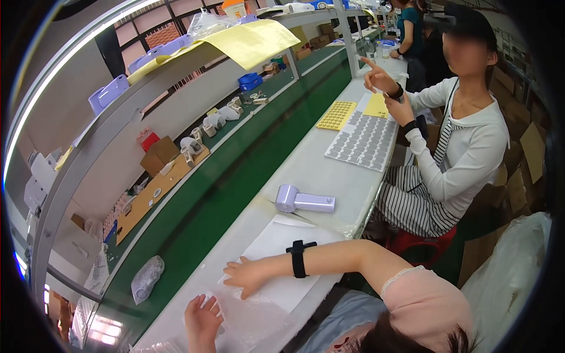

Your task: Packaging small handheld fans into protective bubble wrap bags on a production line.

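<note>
My right hand (248, 277), with a black band on its wrist, lies with spread fingers on a white sheet (303, 288) and the edge of clear plastic film (247, 320). Nearer the lower edge, my left hand (203, 317) is raised beside that film, its fingers apart and loosely bent. Nothing plainly sits in its grasp. Just beyond the sheet, a lavender handheld fan (306, 200) rests on its side on the white worktop (259, 220).
Left of the worktop runs a green conveyor belt (200, 220) bearing a clear-bagged item (147, 279). A grey sticker sheet (362, 141) and a yellow one (336, 115) lie farther along. A co-worker (459, 129) sits at right with hands raised. A shelf (194, 56) overhangs the belt.
</note>
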`<control>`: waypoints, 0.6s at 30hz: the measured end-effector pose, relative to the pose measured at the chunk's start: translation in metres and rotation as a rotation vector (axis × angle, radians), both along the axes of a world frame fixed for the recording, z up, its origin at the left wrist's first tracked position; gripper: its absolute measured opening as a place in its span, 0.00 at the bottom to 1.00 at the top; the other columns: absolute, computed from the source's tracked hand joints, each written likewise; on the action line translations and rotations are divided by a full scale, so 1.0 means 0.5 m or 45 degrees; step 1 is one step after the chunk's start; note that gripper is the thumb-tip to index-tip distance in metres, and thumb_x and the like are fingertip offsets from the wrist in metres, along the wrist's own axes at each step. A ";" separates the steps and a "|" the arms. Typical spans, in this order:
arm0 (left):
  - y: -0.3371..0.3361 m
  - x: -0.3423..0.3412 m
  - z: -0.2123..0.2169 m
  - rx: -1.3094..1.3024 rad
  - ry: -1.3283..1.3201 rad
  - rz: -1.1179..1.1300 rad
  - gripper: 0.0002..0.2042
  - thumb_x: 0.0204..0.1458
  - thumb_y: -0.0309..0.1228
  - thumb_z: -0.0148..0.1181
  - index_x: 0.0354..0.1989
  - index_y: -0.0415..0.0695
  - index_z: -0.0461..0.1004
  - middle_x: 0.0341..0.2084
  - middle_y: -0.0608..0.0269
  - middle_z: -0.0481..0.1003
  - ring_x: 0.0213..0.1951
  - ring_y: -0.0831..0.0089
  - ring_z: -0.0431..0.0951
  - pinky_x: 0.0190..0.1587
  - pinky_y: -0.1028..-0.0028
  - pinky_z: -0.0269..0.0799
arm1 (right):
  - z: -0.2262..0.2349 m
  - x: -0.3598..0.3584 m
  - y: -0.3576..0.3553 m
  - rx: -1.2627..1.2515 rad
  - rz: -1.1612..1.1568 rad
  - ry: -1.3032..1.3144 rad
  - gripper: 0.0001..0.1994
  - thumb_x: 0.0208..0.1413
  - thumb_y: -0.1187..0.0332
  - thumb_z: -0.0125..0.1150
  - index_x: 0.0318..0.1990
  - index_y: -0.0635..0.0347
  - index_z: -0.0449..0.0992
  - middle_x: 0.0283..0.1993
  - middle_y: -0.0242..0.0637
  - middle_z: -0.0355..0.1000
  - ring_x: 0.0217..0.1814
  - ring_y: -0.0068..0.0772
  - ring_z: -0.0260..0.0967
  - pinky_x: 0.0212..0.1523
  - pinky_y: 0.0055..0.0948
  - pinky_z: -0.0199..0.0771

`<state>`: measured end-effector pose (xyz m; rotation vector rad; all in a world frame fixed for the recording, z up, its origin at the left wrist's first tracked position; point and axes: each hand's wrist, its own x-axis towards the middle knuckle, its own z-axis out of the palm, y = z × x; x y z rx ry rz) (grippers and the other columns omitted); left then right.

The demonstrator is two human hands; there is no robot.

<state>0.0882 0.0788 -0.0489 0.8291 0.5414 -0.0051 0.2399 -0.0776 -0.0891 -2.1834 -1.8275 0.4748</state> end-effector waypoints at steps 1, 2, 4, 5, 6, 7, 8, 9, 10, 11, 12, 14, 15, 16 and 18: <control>0.001 0.014 -0.008 0.001 -0.015 -0.007 0.08 0.47 0.32 0.53 0.32 0.42 0.69 0.38 0.54 0.71 0.41 0.56 0.69 0.42 0.62 0.67 | -0.008 -0.003 -0.003 0.001 -0.007 -0.015 0.33 0.42 0.52 0.59 0.55 0.59 0.62 0.61 0.55 0.50 0.67 0.59 0.38 0.57 0.62 0.46; 0.003 0.021 -0.024 0.031 -0.040 0.000 0.09 0.46 0.32 0.54 0.33 0.41 0.69 0.37 0.53 0.71 0.40 0.55 0.70 0.42 0.62 0.67 | -0.018 -0.010 -0.004 0.045 -0.008 -0.060 0.33 0.44 0.52 0.58 0.56 0.60 0.61 0.61 0.56 0.49 0.67 0.59 0.39 0.57 0.62 0.46; 0.011 0.028 -0.055 0.090 -0.084 0.009 0.11 0.45 0.32 0.55 0.35 0.40 0.69 0.35 0.51 0.72 0.38 0.55 0.71 0.41 0.62 0.68 | -0.031 -0.022 -0.009 0.130 -0.014 -0.143 0.33 0.46 0.52 0.55 0.58 0.62 0.58 0.62 0.58 0.47 0.66 0.60 0.39 0.57 0.62 0.46; 0.019 0.027 -0.067 0.086 -0.092 0.009 0.11 0.45 0.32 0.55 0.35 0.40 0.69 0.35 0.51 0.72 0.38 0.55 0.71 0.41 0.62 0.68 | -0.034 -0.025 -0.011 0.126 -0.014 -0.152 0.33 0.46 0.52 0.55 0.58 0.62 0.58 0.62 0.58 0.47 0.66 0.60 0.39 0.57 0.62 0.46; 0.028 0.022 -0.080 0.148 -0.124 -0.063 0.12 0.46 0.30 0.54 0.39 0.39 0.68 0.38 0.51 0.71 0.42 0.58 0.70 0.46 0.64 0.65 | -0.036 -0.030 -0.012 0.135 -0.015 -0.182 0.33 0.48 0.52 0.54 0.58 0.63 0.57 0.62 0.59 0.46 0.66 0.60 0.40 0.57 0.62 0.46; 0.035 0.011 -0.091 0.207 -0.150 -0.130 0.14 0.47 0.28 0.52 0.43 0.38 0.67 0.41 0.52 0.69 0.46 0.61 0.68 0.51 0.66 0.63 | -0.037 -0.039 -0.012 0.142 -0.010 -0.207 0.34 0.49 0.52 0.53 0.59 0.64 0.56 0.62 0.60 0.46 0.66 0.60 0.40 0.57 0.62 0.47; 0.041 0.002 -0.100 0.265 -0.173 -0.195 0.16 0.48 0.26 0.51 0.47 0.38 0.66 0.45 0.52 0.68 0.50 0.64 0.66 0.55 0.67 0.60 | -0.038 -0.045 -0.009 0.147 -0.003 -0.230 0.34 0.50 0.52 0.52 0.59 0.65 0.55 0.62 0.61 0.45 0.66 0.61 0.40 0.57 0.61 0.47; 0.037 0.006 -0.103 0.243 -0.172 -0.215 0.16 0.48 0.26 0.51 0.47 0.38 0.66 0.45 0.52 0.68 0.50 0.64 0.66 0.55 0.67 0.60 | -0.041 -0.044 -0.014 0.125 -0.022 -0.226 0.34 0.50 0.52 0.52 0.59 0.65 0.55 0.62 0.61 0.45 0.66 0.61 0.40 0.57 0.61 0.47; 0.034 0.005 -0.105 0.307 -0.169 -0.222 0.16 0.48 0.27 0.51 0.47 0.38 0.66 0.44 0.53 0.69 0.48 0.64 0.67 0.54 0.68 0.61 | -0.046 -0.043 -0.017 0.155 -0.038 -0.244 0.34 0.50 0.51 0.52 0.59 0.65 0.55 0.62 0.61 0.46 0.66 0.61 0.40 0.57 0.61 0.47; 0.031 0.002 -0.104 0.368 -0.164 -0.230 0.16 0.48 0.27 0.51 0.47 0.38 0.66 0.43 0.54 0.69 0.47 0.64 0.69 0.53 0.70 0.62 | -0.051 -0.042 -0.020 0.184 -0.054 -0.261 0.34 0.50 0.51 0.52 0.59 0.65 0.55 0.62 0.62 0.46 0.66 0.61 0.41 0.57 0.61 0.47; 0.020 -0.008 -0.098 0.432 -0.161 -0.221 0.16 0.48 0.28 0.51 0.47 0.39 0.66 0.42 0.56 0.70 0.45 0.65 0.70 0.52 0.71 0.63 | -0.053 -0.042 -0.026 0.215 -0.054 -0.280 0.33 0.50 0.51 0.52 0.59 0.65 0.56 0.62 0.62 0.47 0.66 0.62 0.41 0.57 0.61 0.47; -0.017 -0.026 -0.062 0.710 -0.153 -0.215 0.16 0.49 0.28 0.51 0.48 0.38 0.65 0.42 0.55 0.71 0.44 0.65 0.71 0.51 0.72 0.64 | -0.057 -0.044 -0.024 0.215 -0.043 -0.292 0.34 0.50 0.51 0.52 0.59 0.65 0.55 0.61 0.61 0.47 0.66 0.61 0.41 0.56 0.60 0.48; -0.041 -0.029 -0.040 1.010 -0.155 -0.215 0.17 0.49 0.27 0.51 0.48 0.38 0.65 0.41 0.55 0.71 0.44 0.65 0.71 0.50 0.73 0.65 | -0.059 -0.043 -0.024 0.235 -0.040 -0.317 0.34 0.50 0.50 0.52 0.59 0.65 0.55 0.61 0.61 0.47 0.66 0.60 0.40 0.56 0.59 0.50; -0.057 -0.032 -0.022 1.314 -0.157 -0.216 0.17 0.50 0.27 0.51 0.48 0.37 0.64 0.41 0.55 0.71 0.43 0.66 0.72 0.48 0.73 0.66 | -0.058 -0.044 -0.023 0.260 -0.037 -0.341 0.34 0.50 0.50 0.52 0.59 0.64 0.55 0.61 0.60 0.48 0.66 0.60 0.40 0.56 0.57 0.51; -0.067 -0.034 -0.011 1.405 -0.092 -0.294 0.17 0.50 0.27 0.51 0.49 0.37 0.64 0.42 0.54 0.71 0.43 0.65 0.72 0.47 0.73 0.67 | -0.057 -0.043 -0.022 0.249 -0.039 -0.320 0.34 0.50 0.50 0.52 0.59 0.64 0.55 0.61 0.60 0.48 0.66 0.60 0.40 0.56 0.57 0.50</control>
